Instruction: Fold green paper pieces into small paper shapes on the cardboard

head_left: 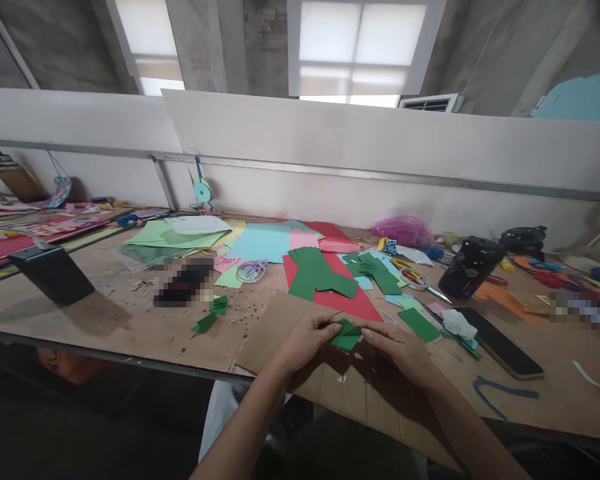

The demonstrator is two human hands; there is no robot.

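Observation:
A small piece of green paper, creased as if folded, is held up in front of me above a brown cardboard sheet. My left hand pinches its left side between thumb and fingers. At its right edge, the thumb and fingers of my right hand are closed on the paper. Just beyond my hands, several green paper strips lie on a red sheet. A single green strip rests to the right. Two small folded green pieces lie to the left.
A black phone lies at the right, near a crumpled white tissue. Behind it stands a dark tumbler. Scissors and a tape roll are farther back. A black box-shaped object stands at left. Blue strips lie front right.

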